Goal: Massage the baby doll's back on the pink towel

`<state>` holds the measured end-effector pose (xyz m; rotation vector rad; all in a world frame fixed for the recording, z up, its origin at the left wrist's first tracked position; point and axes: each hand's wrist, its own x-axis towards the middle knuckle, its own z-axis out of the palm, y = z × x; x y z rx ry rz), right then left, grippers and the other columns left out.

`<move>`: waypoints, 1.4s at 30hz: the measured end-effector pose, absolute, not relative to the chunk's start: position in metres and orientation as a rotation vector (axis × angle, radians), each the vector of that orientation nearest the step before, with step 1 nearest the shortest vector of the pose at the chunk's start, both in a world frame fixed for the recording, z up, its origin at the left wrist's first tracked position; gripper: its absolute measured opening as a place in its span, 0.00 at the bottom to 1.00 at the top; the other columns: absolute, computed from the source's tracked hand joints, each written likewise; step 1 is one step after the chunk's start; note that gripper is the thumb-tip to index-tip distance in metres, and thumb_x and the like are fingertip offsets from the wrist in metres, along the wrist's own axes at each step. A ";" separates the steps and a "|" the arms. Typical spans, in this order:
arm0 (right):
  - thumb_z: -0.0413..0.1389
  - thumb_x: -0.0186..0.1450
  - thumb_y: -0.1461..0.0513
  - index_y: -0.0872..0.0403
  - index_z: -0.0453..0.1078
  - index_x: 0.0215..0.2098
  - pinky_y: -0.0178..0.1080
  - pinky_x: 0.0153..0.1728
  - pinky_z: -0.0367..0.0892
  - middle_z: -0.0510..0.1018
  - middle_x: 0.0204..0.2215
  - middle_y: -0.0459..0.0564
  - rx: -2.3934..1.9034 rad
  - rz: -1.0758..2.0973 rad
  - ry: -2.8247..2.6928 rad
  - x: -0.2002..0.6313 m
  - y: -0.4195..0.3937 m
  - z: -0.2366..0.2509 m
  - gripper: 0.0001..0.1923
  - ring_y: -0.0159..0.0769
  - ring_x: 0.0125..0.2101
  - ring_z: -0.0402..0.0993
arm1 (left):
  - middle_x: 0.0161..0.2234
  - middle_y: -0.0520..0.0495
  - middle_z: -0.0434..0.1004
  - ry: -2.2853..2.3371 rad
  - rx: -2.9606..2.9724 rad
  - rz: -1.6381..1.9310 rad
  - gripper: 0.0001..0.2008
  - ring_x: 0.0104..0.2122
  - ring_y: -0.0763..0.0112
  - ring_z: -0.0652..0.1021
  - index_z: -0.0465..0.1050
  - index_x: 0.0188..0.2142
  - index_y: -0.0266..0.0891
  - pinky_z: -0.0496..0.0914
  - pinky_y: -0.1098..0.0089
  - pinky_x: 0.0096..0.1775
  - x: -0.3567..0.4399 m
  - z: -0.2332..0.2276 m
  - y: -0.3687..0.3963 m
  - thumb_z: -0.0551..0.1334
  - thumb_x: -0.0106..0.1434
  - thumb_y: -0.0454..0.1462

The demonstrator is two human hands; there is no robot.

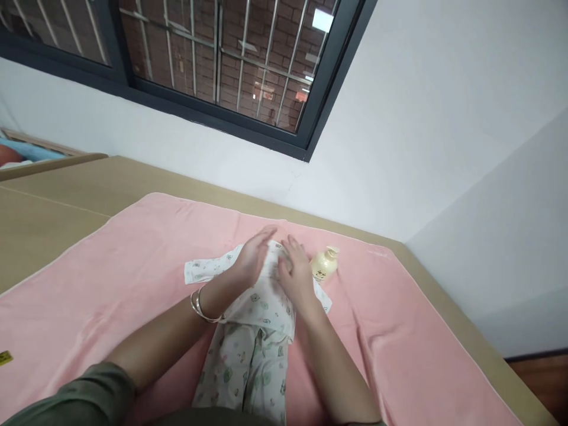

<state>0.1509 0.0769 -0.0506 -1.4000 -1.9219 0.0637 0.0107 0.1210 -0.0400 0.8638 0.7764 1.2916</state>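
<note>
A small white baby garment [248, 349] with a green print lies on a pink towel [110, 284]; its sleeve [206, 269] stretches out to the left. My left hand [251, 260], with bangles on its wrist, rests flat on the top of the garment, fingers together and extended. My right hand [295, 272] lies beside it on the garment's upper right part, fingers spread a little. The two hands nearly touch. What lies under the hands at the garment's top is hidden.
A pale yellow pump bottle [325, 263] lies on the towel just right of my right hand. The towel covers a tan surface [53, 201] that meets a white wall below a barred window [213, 53]. A wooden floor [539, 378] shows at the lower right.
</note>
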 end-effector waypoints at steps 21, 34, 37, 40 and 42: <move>0.36 0.76 0.57 0.66 0.72 0.54 0.61 0.68 0.39 0.73 0.59 0.71 -2.140 -0.254 -1.845 0.219 0.084 -0.009 0.28 0.53 0.64 0.64 | 0.55 0.29 0.75 0.346 0.222 0.717 0.31 0.51 0.57 0.81 0.59 0.65 0.27 0.78 0.62 0.48 0.094 -0.018 0.117 0.47 0.73 0.48; 0.42 0.75 0.49 0.55 0.53 0.73 0.59 0.70 0.44 0.50 0.73 0.60 -1.769 0.215 -1.786 0.166 0.050 0.019 0.33 0.49 0.73 0.41 | 0.61 0.35 0.72 0.396 0.490 0.714 0.33 0.65 0.57 0.68 0.67 0.63 0.34 0.63 0.56 0.65 0.017 0.005 0.050 0.43 0.72 0.52; 0.40 0.76 0.50 0.51 0.50 0.74 0.63 0.70 0.38 0.49 0.73 0.54 -1.581 0.192 -1.929 0.139 0.030 0.022 0.31 0.49 0.74 0.38 | 0.55 0.40 0.78 0.322 0.556 0.674 0.28 0.62 0.55 0.72 0.71 0.59 0.38 0.64 0.52 0.64 0.011 0.018 0.035 0.45 0.73 0.49; 0.40 0.76 0.51 0.47 0.50 0.73 0.71 0.68 0.31 0.46 0.74 0.50 -1.512 0.077 -1.963 0.119 0.014 0.018 0.30 0.54 0.74 0.32 | 0.51 0.43 0.80 0.346 0.611 0.672 0.27 0.62 0.53 0.72 0.73 0.57 0.42 0.65 0.51 0.63 0.005 0.024 0.022 0.45 0.73 0.51; 0.42 0.75 0.52 0.44 0.47 0.74 0.74 0.67 0.30 0.45 0.74 0.47 -1.448 0.079 -1.953 0.109 0.002 0.014 0.30 0.57 0.73 0.28 | 0.51 0.42 0.80 0.407 0.652 0.703 0.32 0.63 0.51 0.71 0.73 0.57 0.42 0.66 0.50 0.63 0.002 0.023 0.016 0.42 0.72 0.57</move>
